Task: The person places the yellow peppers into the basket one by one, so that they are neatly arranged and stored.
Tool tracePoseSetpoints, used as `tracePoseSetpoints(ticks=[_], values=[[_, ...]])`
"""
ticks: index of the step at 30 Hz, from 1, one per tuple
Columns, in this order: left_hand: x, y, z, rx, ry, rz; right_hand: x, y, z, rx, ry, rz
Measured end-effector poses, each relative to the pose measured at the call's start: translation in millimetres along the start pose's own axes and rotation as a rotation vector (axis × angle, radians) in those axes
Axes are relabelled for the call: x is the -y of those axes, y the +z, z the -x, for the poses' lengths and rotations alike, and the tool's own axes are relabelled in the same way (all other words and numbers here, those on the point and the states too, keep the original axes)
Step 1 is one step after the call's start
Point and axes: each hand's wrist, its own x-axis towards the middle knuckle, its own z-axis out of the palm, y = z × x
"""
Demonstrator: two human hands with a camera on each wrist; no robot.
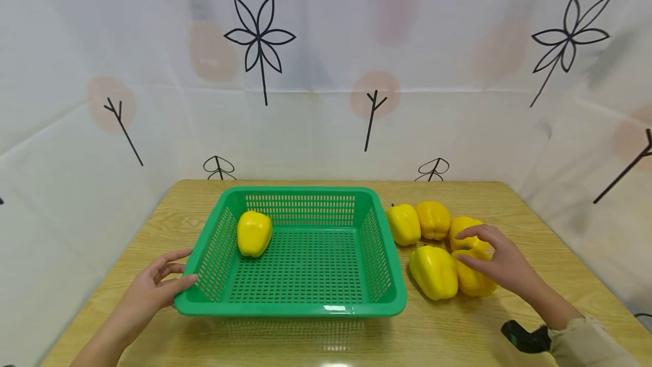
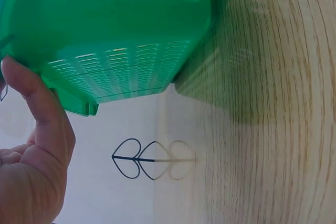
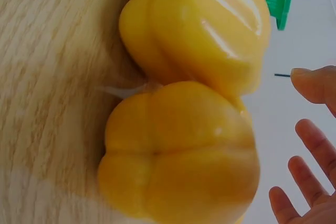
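A green plastic basket (image 1: 297, 309) with slotted walls sits on the wooden table. My left hand (image 1: 153, 285) holds its left rim, thumb over the edge and the other fingers along the outside; the left wrist view shows this hand (image 2: 39, 145) against the basket wall (image 2: 121, 30). One yellow bell pepper (image 1: 254, 234) lies inside, toward the left. Spread above the peppers at the right is my right hand (image 1: 501, 262), nothing between its fingers. Nearest to it are a front bell pepper (image 1: 474, 279) and one behind (image 1: 460, 225). The right wrist view shows two peppers close up, apart from the fingers (image 3: 315, 135).
Three more yellow bell peppers, one in front (image 1: 433, 272) and two behind (image 1: 404, 224) (image 1: 433, 220), lie right of the basket. A patterned white cloth (image 1: 311, 129) hangs behind the wooden table (image 1: 285, 344). A black strap piece (image 1: 526, 337) shows at the right wrist.
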Motion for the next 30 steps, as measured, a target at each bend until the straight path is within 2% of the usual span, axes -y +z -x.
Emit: tracePoseSetpoints(ticks=[17,30], values=[[-1.4,1.0,1.1,-0.004,0.001,-0.001,-27,1,13.0,0.052,0.107,0.033],[-3.8,1.4,2.7,-0.007,-0.016,-0.009,-30,-2,16.4,0.198,0.302,-0.014]])
